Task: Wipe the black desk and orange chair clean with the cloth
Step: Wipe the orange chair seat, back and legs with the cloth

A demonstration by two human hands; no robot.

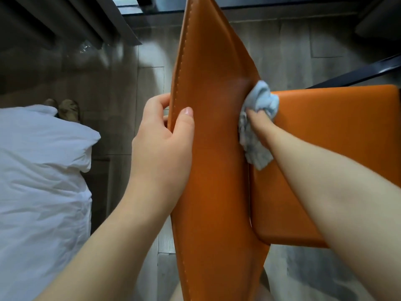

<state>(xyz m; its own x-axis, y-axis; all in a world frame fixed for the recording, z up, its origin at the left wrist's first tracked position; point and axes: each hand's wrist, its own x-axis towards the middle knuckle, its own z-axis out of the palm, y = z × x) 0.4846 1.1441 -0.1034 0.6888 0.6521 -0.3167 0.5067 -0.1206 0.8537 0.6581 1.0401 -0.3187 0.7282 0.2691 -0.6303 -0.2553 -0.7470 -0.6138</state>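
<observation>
Orange chair point(212, 148) backrest upright, long edge running near-to-far, both hands on it.

Two hands point(165, 137), one chair point(212, 170), one cloth point(258, 118)

Left hand point(161, 135) grips an edge; right hand point(259, 124) clutches, fingers curled.

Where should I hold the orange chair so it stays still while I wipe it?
Hold the chair back's stitched edge from the bed side, as the left hand does: it is thin enough to pinch, thumb in front, fingers behind, leaving the front free for the cloth.
</observation>
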